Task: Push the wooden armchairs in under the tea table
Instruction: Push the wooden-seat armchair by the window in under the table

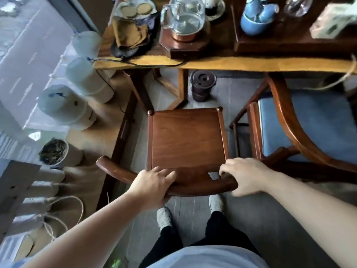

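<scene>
I had my left hand [154, 187] and right hand [244, 176] both clenched on the curved back rail of the bare-seated brown wooden armchair [186, 138], which stood just short of the yellow-edged wooden tea table [231, 63], beside a blue-cushioned wooden armchair [309, 122].

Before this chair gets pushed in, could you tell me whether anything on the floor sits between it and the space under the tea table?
Yes: a dark lidded bin stands on the floor just beyond the chair's front edge, under the table rim. The table's leg frame stands to its left.
</scene>
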The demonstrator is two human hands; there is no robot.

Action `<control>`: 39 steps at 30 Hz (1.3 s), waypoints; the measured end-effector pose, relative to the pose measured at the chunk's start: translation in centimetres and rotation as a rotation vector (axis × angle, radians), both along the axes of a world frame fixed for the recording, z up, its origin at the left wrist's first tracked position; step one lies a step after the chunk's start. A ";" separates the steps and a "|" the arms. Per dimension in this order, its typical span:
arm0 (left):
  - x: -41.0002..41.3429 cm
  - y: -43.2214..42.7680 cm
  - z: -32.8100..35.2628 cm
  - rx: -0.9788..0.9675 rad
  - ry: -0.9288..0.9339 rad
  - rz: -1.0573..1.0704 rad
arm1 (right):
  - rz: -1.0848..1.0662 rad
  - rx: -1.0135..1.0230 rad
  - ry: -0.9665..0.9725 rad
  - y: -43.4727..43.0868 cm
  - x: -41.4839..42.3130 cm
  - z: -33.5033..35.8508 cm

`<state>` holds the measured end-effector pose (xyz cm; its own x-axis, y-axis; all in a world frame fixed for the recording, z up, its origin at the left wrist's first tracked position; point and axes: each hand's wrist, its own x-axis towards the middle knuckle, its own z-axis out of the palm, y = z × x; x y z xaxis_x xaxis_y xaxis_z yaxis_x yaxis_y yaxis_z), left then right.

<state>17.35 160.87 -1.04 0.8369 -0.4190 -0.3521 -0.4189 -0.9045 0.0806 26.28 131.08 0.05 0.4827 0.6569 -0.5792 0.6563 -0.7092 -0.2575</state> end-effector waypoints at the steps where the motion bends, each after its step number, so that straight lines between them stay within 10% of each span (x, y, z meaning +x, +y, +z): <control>1: 0.0 0.3 -0.1 0.014 -0.016 0.017 | -0.008 -0.012 0.005 0.5 -0.5 0.0; 39: 15.7 -2.9 -1.0 0.172 0.012 -0.050 | -0.294 -0.265 -0.011 -1.0 9.1 0.7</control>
<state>33.01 157.98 -2.01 0.8117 -0.3930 -0.4321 -0.4639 -0.8833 -0.0680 35.36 130.04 0.71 0.6347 0.3184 -0.7041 0.4174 -0.9081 -0.0344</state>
